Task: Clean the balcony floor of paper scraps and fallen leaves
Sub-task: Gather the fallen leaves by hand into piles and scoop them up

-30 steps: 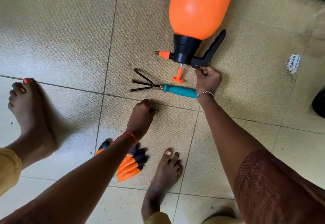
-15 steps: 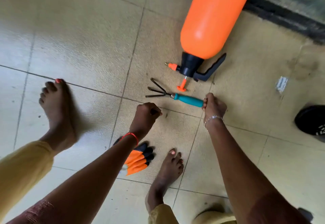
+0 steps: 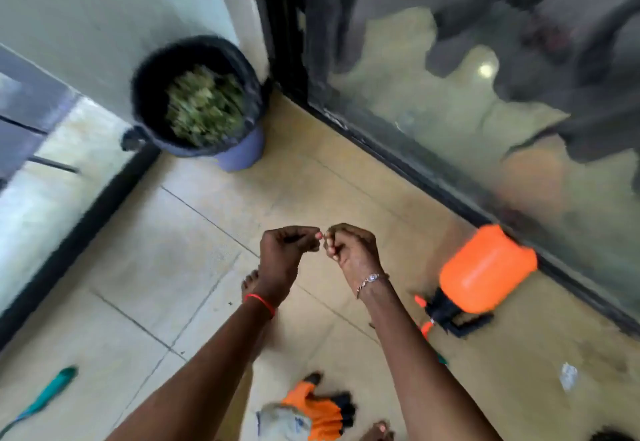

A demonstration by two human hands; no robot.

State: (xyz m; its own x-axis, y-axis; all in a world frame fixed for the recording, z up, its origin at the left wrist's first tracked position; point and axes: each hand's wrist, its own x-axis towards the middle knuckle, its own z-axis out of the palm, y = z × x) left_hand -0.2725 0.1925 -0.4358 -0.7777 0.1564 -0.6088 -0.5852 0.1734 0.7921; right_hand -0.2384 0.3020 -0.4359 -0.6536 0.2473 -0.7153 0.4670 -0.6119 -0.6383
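**A:** Where is the litter

**B:** One pale paper scrap [image 3: 568, 376] lies flat on the tiled floor [image 3: 194, 267] at the lower right. It is near the dark track of the glass door [image 3: 450, 111] and well apart from both hands. A heap of green-brown leaves [image 3: 204, 105] sits inside the black-lined bucket [image 3: 235, 158] in the far corner, against the wall.

**A:** And the hands?

**B:** Both hover above the floor in the middle of the view. The left hand [image 3: 280, 257] has its fingers curled in, thumb against forefinger. The right hand [image 3: 349, 250] is curled too, and the two sets of fingertips meet. I cannot tell whether either one pinches anything, because the spot is blurred and too small.

**A:** What lies around them?

**B:** An orange sprayer [image 3: 485, 269] lies on its side just beside the door track, to the right of the right arm. Orange and black gloves [image 3: 322, 413] lie on the tiles between the forearms at the bottom edge. A teal handle [image 3: 48, 394] lies at the lower left, well apart from everything else
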